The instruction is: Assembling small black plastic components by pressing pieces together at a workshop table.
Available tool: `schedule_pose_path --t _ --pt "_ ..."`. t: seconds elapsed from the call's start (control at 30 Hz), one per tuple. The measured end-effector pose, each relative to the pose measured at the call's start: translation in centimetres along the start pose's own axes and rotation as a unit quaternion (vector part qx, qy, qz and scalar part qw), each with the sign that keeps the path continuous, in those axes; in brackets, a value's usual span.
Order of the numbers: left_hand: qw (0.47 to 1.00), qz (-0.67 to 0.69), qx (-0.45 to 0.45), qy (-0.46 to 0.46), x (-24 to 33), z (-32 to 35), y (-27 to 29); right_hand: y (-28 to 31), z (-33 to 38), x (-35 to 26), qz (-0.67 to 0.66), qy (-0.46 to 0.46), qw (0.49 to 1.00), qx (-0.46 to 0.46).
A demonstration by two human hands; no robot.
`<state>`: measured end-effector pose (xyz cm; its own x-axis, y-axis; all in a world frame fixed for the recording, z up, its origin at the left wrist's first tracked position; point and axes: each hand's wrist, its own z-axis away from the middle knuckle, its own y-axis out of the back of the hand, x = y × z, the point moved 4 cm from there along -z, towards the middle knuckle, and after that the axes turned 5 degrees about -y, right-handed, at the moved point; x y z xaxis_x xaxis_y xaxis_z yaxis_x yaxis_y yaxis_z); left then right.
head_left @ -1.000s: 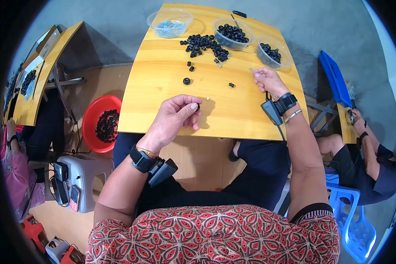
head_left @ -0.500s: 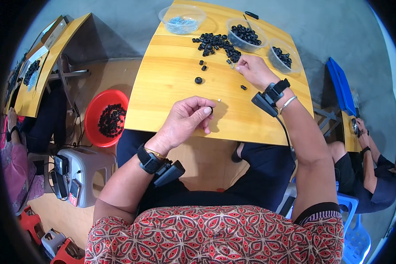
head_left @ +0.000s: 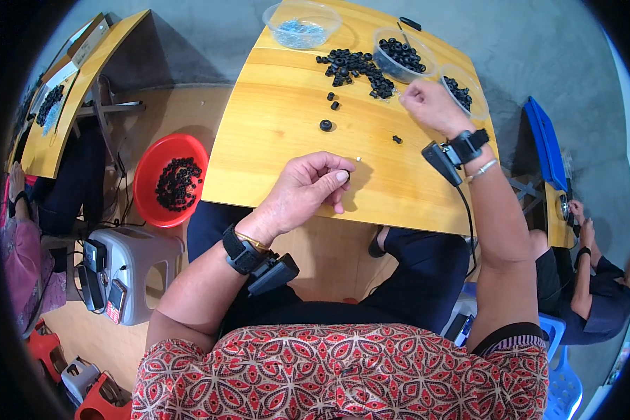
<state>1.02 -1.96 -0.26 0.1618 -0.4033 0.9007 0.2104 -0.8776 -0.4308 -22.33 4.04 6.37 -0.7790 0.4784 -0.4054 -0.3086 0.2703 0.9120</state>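
Fingers (head_left: 332, 175) curled, pinching small part.

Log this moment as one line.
left hand: pinching small black part, over table | right hand: reaching at ring pile

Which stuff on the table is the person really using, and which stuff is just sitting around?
In use:
left hand, pinching something small
right hand, reaching by the pile of black rings
clear bowl of black rings
yellow table

Just lying about:
red bowl of black rings
grey stool
clear bowl of blue bits
blue tray
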Motion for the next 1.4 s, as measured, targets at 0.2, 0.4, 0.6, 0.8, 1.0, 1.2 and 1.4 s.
schedule_pose_path --t 0.2,0.4,0.6,0.8,1.0,1.2,1.4 --pt "1.0 0.004 0.01 -0.017 0.1 0.0 0.2 0.1 1.9 1.3 0.011 -0.044 0.997 -0.055" --pt "1.0 -0.021 0.019 -0.003 0.1 -0.1 -0.1 -1.9 3.4 6.5 -0.092 -0.068 0.992 -0.06" --pt "1.0 -0.008 0.021 -0.01 -0.1 -0.2 0.2 -2.1 3.9 5.9 -0.082 -0.05 0.995 -0.02" --pt "1.0 0.002 0.014 -0.018 0.0 -0.2 -0.2 -0.9 3.2 5.3 -0.108 -0.071 0.991 -0.046" --pt "1.0 0.002 0.016 -0.012 0.0 -0.1 0.0 -0.7 0.9 0.2 -0.015 -0.008 0.999 -0.03" --pt "1.0 0.022 0.004 -0.009 0.0 0.0 -0.3 -2.2 -1.0 -0.4 0.029 0.006 0.999 -0.042" --pt "0.998 0.068 -0.002 0.007 -0.1 -0.1 -0.2 -3.1 -1.9 0.7 0.049 0.02 0.997 -0.051"
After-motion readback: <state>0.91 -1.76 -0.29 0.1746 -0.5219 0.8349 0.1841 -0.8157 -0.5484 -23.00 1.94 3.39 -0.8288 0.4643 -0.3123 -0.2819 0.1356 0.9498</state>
